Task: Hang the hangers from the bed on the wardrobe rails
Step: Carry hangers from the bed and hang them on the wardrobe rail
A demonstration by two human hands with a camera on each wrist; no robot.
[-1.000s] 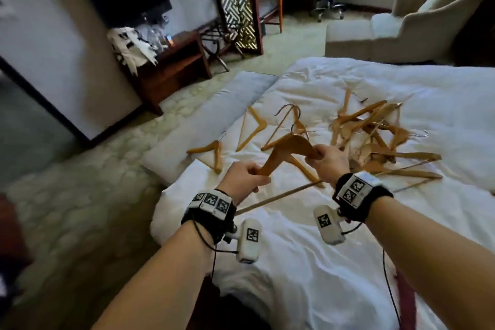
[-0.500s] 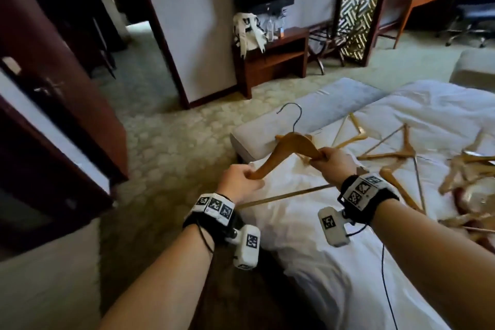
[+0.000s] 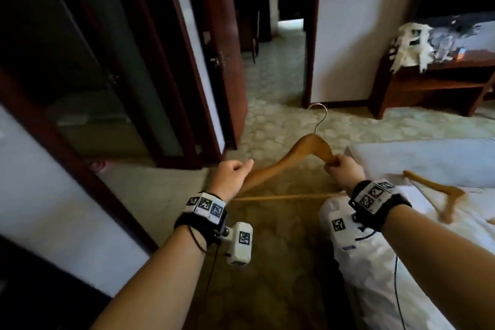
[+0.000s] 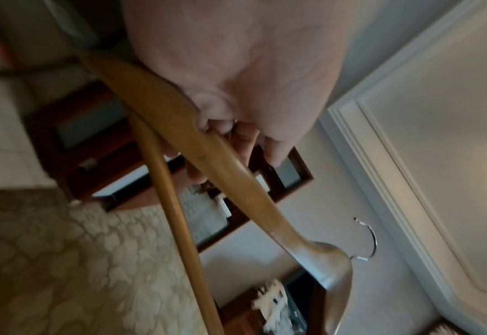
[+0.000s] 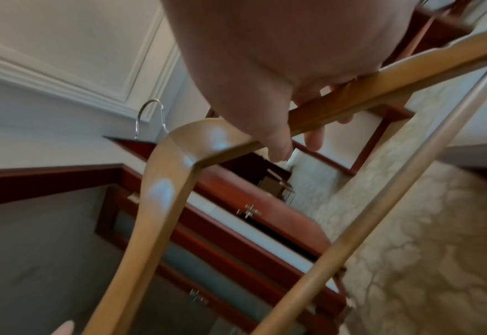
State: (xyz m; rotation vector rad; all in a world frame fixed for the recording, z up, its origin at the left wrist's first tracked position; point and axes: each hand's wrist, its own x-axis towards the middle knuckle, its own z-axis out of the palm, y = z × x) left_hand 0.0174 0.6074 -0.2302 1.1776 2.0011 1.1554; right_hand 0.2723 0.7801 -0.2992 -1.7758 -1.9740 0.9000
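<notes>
Setting: bedroom with patterned carpet (image 3: 281,126), pale walls and dark red-brown woodwork; head view is slightly blurred.
Wardrobe (image 3: 88,67): at left of head view, dark interior behind an open door; no rail can be made out.
Doorway (image 3: 290,43): straight ahead, leading to a dim passage.
Side table (image 3: 434,86): at right against the wall, with white and grey cloth heaped on its top.
Bed (image 3: 401,270): lower right, white bedding; its near corner lies under the right forearm.
Held hanger (image 3: 294,155): wooden, with metal hook (image 3: 320,118) pointing up and away from the person; it is carried in the air over the carpet, between both hands, clear of the bed and short of the wardrobe.
Left hand (image 3: 231,175): fingers curled round the hanger's left shoulder arm; left wrist view shows the fingers (image 4: 216,113) wrapped on the wood, thumb alongside.
Right hand (image 3: 342,171): fingers closed on the right shoulder arm just beside the peak; right wrist view shows the fingertips (image 5: 279,145) hooked over the wood.
Cross bar (image 3: 284,197): runs level between the two wrists, below both hands.
Second hanger (image 3: 436,190): wooden, lying flat on the bed to the right of the right wrist, untouched.
Wrist gear: marker bands and a small white camera unit on each wrist.
</notes>
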